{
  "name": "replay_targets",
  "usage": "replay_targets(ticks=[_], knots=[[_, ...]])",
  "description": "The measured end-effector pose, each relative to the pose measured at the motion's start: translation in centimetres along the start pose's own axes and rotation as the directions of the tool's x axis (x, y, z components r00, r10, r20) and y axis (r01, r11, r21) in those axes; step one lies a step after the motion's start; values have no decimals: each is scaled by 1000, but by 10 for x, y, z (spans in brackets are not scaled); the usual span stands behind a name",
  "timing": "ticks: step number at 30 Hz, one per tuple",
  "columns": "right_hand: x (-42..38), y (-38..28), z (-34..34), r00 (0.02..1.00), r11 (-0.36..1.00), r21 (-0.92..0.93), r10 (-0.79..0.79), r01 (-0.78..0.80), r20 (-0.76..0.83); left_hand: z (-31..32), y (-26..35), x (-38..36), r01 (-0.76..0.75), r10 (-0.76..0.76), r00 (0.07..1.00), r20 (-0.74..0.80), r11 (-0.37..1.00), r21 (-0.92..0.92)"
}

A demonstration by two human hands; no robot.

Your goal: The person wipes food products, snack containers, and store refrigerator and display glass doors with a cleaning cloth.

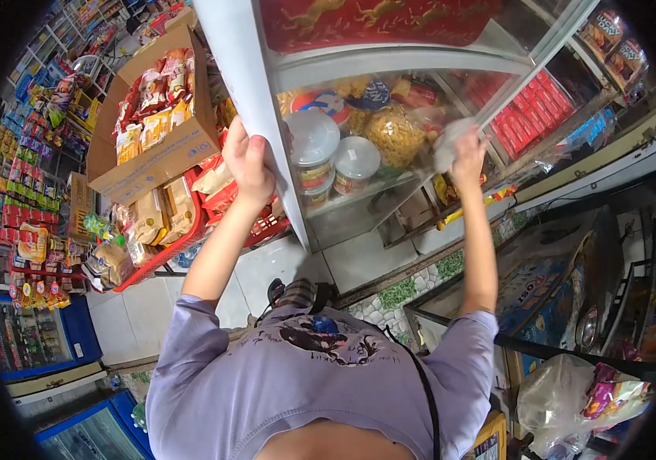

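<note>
Head view: hands grip smooth flat door [244,84], crumpled cloth [451,142].

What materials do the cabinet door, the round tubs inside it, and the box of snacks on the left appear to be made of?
Cabinet door: clear glass, probably, in a pale frame; the shelves show through it. Round tubs: translucent plastic, judging by their milky lids. Box: matte brown cardboard with folded flaps. The left hand holds the frame edge.

A single head-worn camera looks steeply down the wearer's own torso, a wide fisheye view rimmed in black. It sits close above a glass cabinet [389,146], with floor tiles below the cabinet and shop shelves curving off to its left.
</note>
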State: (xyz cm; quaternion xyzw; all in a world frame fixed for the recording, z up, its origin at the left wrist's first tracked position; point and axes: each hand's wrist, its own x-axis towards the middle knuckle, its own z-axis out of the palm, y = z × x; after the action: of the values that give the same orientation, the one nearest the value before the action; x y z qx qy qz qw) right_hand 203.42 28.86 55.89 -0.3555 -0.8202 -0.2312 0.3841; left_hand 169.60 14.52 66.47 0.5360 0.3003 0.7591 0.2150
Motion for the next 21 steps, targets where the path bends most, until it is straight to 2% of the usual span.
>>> replay_targets(ticks=[1, 2, 3, 4, 5, 7, 8, 10, 11, 13, 14, 15, 16, 17, 18, 19, 20, 21], knots=[[8, -19, 4, 939, 978, 55, 207, -200, -276, 1, 0, 0, 3, -3, 1000, 0, 1000, -1], [12, -32, 22, 744, 802, 435, 569, -409, -351, 1, 0, 0, 6, -6, 1000, -8, 1000, -8], [16, -45, 41, 450, 466, 760, 856, -454, -256, 1, 0, 0, 9, -9, 1000, -14, 1000, -13], [25, -65, 49, 318, 388, 837, 907, -386, -275, 0, 0, 0, 9, -9, 1000, -10, 1000, -8], [7, -61, 79, 352, 483, 794, 864, -370, -361, -1, 0, 0, 9, -9, 1000, 6, 1000, 5], [20, -90, 81, -13, 158, 973, 987, -167, -163, -3, 0, -1, 7, -8, 1000, 23, 1000, 18], [35, -105, 68, -15, 159, 974, 986, -164, -164, -3, -1, -1, 15, -15, 1000, 23, 1000, 2], [59, -128, 30, -207, -243, 968, 952, -67, 225, -1, 0, 0, 33, -32, 999, 19, 999, -12], [57, -127, 28, -208, -240, 968, 953, -69, 221, -1, 1, -1, 34, -34, 999, 20, 999, -15], [58, -125, 19, -37, -285, 955, 958, -82, 283, 0, 1, 0, 38, -36, 999, 17, 996, -81], [58, -126, 16, 138, -135, 988, 980, -76, 145, -1, 0, 0, 42, -40, 999, 20, 995, -88], [69, -134, 6, 136, -129, 989, 981, -79, 139, -2, -1, 1, 25, -23, 999, 22, 996, -83], [85, -147, -8, 197, -32, 983, 978, -179, 67, -2, -2, 0, 7, -5, 1000, 24, 997, -76], [96, -161, -18, 263, 69, 960, 965, -270, 4, -1, -1, -1, 8, -6, 1000, 25, 997, -79], [101, -175, -26, 397, 264, 856, 915, -445, -76, -1, 0, -1, 16, -14, 1000, 22, 997, -78], [96, -181, -15, 398, 267, 856, 914, -443, -79, 0, 0, 0, 21, -19, 1000, 18, 997, -78], [81, -185, 5, 582, 603, 704, 744, -375, -327, 0, 1, 0, 17, -16, 1000, 17, 997, -80], [68, -187, 21, 725, 854, 462, 474, -239, -500, 0, 0, 0, 10, -7, 999, 33, 996, -94]])
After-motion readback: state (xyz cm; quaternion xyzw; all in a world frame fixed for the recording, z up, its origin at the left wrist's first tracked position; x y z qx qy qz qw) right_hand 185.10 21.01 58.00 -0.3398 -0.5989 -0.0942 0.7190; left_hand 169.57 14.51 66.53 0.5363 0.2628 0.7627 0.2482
